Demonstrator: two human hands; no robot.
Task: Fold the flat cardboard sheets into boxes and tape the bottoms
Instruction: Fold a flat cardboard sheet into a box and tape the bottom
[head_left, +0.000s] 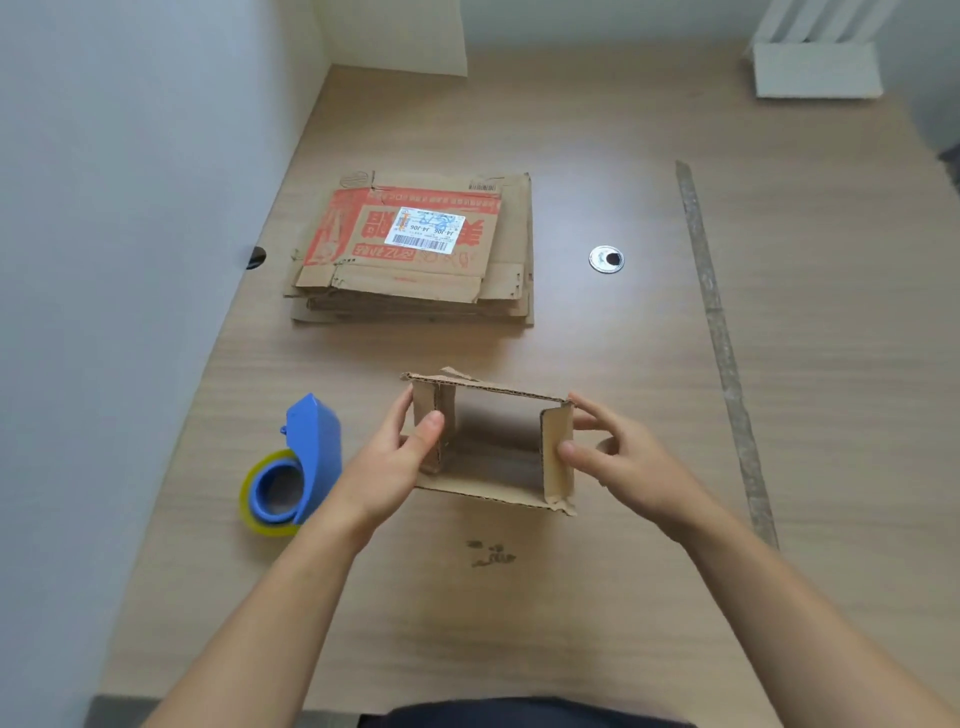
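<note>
close in, the left hand (410, 452) pinches one end flap of a small opened box (493, 441) and the right hand (613, 457) pinches the other, near the middle of the table (623, 597). the box looks light and thin, likely to crease or tear at its ragged edges, so i'd grip the side walls by the corners. a tape dispenser (296, 467) lies near its left. farther off sits the stack of flat sheets (415, 249).

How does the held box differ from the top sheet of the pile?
The box is opened up hollow; the top sheet lies flat. The box is plain brown; the top sheet has red print and a white label. The left hand and right hand hold the box; nothing touches the top sheet. Both are cardboard.
</note>
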